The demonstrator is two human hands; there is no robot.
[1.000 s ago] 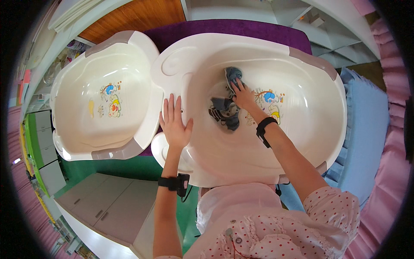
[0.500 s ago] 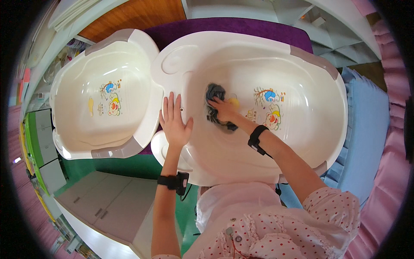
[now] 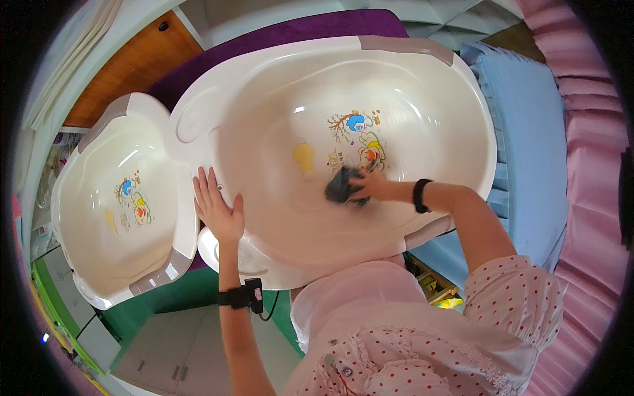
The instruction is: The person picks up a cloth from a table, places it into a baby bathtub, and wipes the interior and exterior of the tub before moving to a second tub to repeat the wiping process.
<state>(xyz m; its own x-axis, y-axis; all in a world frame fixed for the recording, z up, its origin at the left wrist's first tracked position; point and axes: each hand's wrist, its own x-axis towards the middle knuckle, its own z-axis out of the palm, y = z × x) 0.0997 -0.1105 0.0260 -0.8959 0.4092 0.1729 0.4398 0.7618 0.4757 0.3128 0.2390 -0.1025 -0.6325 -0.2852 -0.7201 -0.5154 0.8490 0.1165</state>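
My right hand (image 3: 372,185) presses a dark, crumpled cloth (image 3: 339,187) against the inside of the large white baby bathtub (image 3: 264,72), on the side near me. Its fingers are bent over the cloth, and the edges are somewhat smeared by motion. My left hand (image 3: 222,216) lies flat on the tub's left rim, fingers stretched out and holding nothing. A yellow, rounded patch (image 3: 303,157) and cartoon animal pictures (image 3: 360,135) mark the tub's bottom, just beyond the cloth. Both wrists wear black straps.
A second white baby tub (image 3: 162,231) with similar pictures stands at the left, against the large one. Purple cloth (image 3: 297,30) shows behind them. At the right are a light-blue covered block (image 3: 528,132) and a pink curtain (image 3: 594,132). Grey cabinets (image 3: 172,350) stand at lower left.
My right hand has carried the cloth from the tub's left end rightward and nearer to me. The view has shifted, while my left hand still rests on the rim.
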